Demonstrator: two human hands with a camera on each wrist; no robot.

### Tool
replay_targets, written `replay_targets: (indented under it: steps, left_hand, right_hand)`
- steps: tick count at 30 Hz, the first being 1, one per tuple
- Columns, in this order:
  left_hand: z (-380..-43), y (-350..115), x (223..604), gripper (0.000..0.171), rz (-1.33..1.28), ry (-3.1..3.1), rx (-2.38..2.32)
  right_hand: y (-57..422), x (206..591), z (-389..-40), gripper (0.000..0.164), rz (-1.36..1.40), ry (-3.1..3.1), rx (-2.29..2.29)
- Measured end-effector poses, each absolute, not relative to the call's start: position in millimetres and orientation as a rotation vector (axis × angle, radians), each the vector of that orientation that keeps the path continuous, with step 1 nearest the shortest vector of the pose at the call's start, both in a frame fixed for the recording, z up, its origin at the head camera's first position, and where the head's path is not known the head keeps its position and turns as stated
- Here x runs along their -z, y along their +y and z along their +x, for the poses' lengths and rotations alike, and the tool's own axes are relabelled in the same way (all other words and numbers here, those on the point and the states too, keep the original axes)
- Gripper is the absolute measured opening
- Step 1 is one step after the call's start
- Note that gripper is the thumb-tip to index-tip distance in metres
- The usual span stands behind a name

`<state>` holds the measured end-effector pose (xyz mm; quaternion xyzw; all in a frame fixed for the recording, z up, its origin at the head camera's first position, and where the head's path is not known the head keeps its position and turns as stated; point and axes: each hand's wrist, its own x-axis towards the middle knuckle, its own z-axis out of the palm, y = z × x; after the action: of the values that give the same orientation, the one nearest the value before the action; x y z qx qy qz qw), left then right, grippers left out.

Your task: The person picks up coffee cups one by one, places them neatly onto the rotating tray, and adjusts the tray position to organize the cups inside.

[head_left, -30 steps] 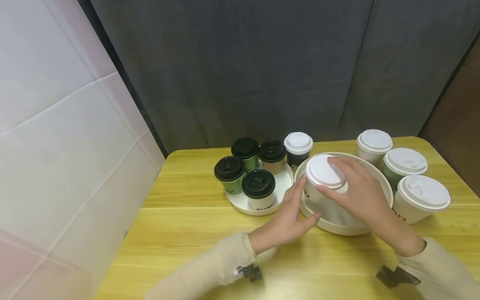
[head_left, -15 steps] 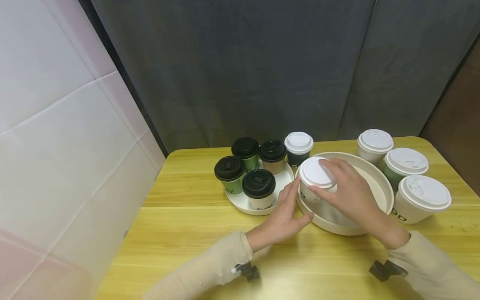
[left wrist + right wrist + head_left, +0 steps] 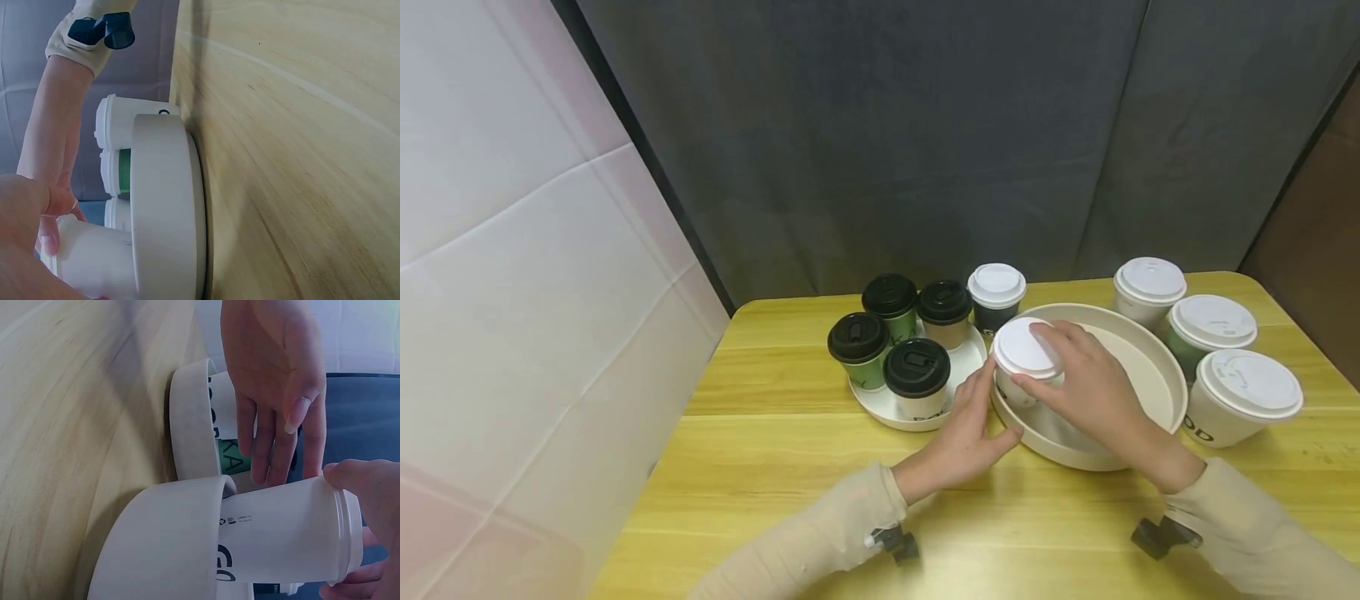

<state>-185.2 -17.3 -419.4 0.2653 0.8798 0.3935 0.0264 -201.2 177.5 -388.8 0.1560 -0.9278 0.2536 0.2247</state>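
Note:
My right hand (image 3: 1090, 387) grips a white paper cup (image 3: 275, 531) by its white lid (image 3: 1024, 346), thumb and fingers spread around the lid's edge. The cup stands upright within the raised rim of the large cream round tray (image 3: 1161, 392), at the tray's left side. My left hand (image 3: 962, 442) is held with straight fingers along the cup's left, its fingertips right at the cup wall and the thumb apart. Dark lettering on the cup shows low down in the right wrist view, partly behind the tray wall (image 3: 162, 531).
Left of the tray, a smaller white round tray (image 3: 880, 408) carries several black-lidded cups (image 3: 917, 367). A dark cup with a white lid (image 3: 997, 287) stands behind, between the trays. Three larger white-lidded cups (image 3: 1247, 392) line the right side of the wooden table (image 3: 760, 467).
My right hand has shifted the white cup leftward and slightly toward me, to the left side of the large tray. My left hand has moved a little left alongside it.

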Motion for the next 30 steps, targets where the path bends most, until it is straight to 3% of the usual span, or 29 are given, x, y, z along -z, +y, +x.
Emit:
replay_targets:
  steps: [30]
  left_hand:
    - [-191.3, -16.8, 428.0, 0.094, 0.743, 2.722, -1.199]
  right_hand:
    - [174.5, 394.1, -208.8, 0.069, 0.476, -2.630, -0.661]
